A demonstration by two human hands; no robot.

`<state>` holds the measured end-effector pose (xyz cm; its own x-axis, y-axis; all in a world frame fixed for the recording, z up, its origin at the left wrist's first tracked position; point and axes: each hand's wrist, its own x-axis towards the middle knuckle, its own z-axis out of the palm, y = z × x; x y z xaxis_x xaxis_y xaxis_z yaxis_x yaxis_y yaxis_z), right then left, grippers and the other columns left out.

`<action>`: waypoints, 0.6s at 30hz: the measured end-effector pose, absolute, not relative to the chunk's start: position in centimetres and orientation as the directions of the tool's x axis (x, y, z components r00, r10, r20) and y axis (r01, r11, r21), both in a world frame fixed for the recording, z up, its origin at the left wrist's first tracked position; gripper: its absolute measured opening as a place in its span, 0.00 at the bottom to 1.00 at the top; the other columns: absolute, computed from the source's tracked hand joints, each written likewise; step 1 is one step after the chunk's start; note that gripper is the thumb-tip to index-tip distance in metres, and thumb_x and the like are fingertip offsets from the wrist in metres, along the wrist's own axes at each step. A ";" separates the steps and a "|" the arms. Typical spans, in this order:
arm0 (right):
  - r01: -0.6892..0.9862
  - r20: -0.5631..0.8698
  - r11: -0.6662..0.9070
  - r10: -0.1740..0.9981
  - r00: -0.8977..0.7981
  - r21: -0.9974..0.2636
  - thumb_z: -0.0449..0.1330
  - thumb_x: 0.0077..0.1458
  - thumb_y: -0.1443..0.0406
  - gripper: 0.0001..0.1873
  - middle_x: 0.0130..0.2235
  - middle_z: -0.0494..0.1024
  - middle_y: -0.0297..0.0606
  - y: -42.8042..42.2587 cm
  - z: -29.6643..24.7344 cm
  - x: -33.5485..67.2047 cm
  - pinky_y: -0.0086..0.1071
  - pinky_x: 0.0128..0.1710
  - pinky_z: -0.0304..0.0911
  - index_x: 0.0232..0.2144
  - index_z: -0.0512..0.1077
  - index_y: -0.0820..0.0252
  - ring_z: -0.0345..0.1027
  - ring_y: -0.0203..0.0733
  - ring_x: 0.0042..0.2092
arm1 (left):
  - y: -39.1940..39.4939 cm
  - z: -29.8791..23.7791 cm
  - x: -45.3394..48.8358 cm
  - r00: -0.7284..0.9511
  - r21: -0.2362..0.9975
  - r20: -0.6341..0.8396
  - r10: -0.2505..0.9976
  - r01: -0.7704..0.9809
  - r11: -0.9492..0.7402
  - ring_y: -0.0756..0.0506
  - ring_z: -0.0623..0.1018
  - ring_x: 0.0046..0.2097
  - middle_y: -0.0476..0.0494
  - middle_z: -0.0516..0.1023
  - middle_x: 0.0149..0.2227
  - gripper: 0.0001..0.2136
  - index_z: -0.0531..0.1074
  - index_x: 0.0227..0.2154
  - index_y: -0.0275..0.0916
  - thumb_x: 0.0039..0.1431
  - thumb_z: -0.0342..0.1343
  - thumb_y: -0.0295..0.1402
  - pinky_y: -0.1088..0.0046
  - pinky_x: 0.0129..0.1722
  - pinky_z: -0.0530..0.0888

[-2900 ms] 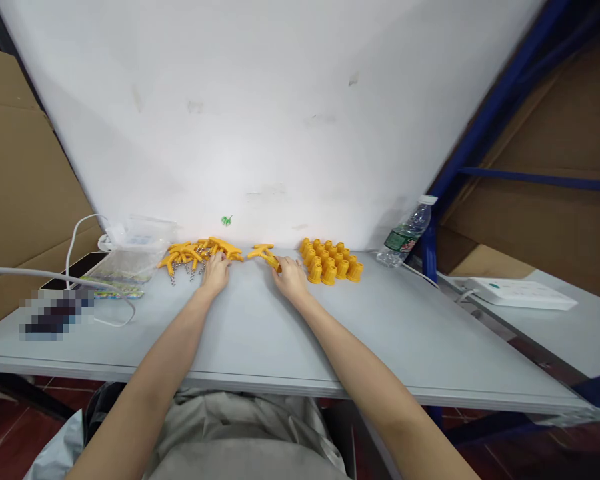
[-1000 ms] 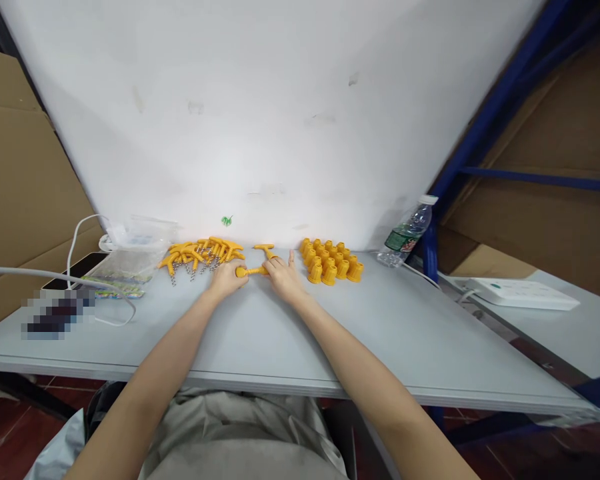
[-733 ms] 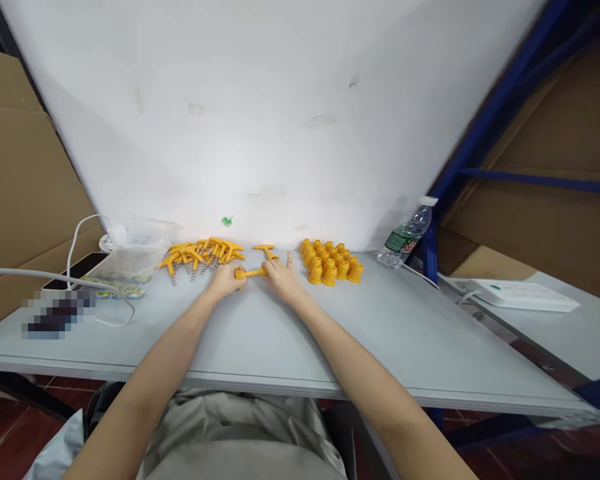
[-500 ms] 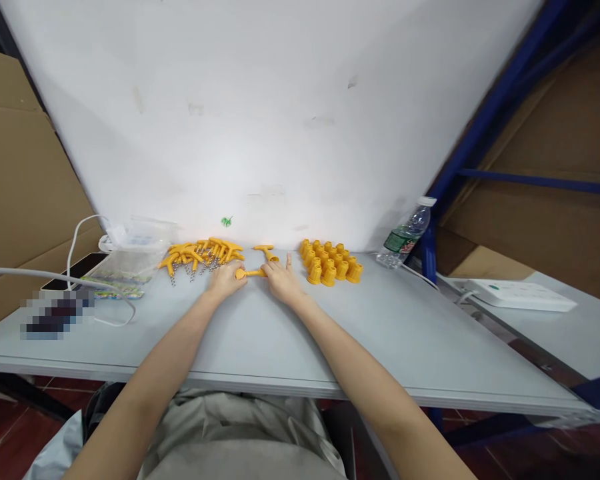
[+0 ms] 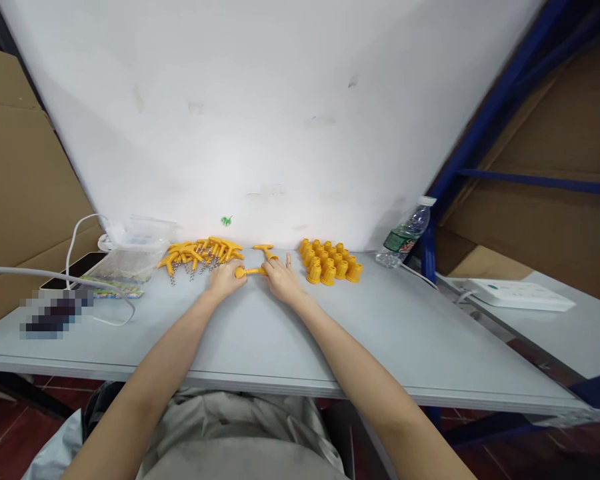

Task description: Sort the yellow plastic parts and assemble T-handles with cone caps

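So both hands are working right up by the far edge of the bench (image 5: 260, 347), about midway along it. The left hand (image 5: 224, 280) and the right hand (image 5: 281, 281) are holding one yellow piece (image 5: 253, 271) between them. It's lying flat with its long axis running left to right, parallel to the far edge, and its round knob end is pointing toward the left edge. The left grip is curling shut around that knob end. The right grip is closing on the other end, with one finger sticking out straight toward the wall. The right end of the piece is disappearing under the fingers, so I can't tell what shape it is there, and whether it's resting on the bench or hovering just above it is hard to call too.

Just behind the hands a single yellow T-handle (image 5: 265, 249) is lying by the far edge. A pile of yellow handles (image 5: 200, 253) with little metal screws is sitting toward the far left, too tangled to count, and a cluster of yellow caps (image 5: 330, 261) is standing upright to the right. A water bottle (image 5: 407, 233) is leaning at the far right corner. A clear plastic bag (image 5: 130, 257) is sitting near the left edge, its contents too blurry to make out.
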<state>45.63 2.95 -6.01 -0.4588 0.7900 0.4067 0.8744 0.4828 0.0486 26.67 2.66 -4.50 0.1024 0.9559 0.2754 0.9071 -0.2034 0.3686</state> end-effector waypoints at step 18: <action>0.948 0.606 0.303 0.774 -0.184 -0.100 0.51 0.62 0.65 0.15 0.44 0.75 0.46 2.6 -4.2 47.9 0.54 0.63 0.40 0.50 0.68 0.60 0.66 0.52 0.48 | 5.3 -6.1 24.0 -0.171 0.596 0.490 0.855 0.781 -0.186 0.44 0.78 0.45 0.42 0.80 0.42 0.15 0.73 0.47 0.37 0.58 0.50 0.25 0.66 0.47 0.73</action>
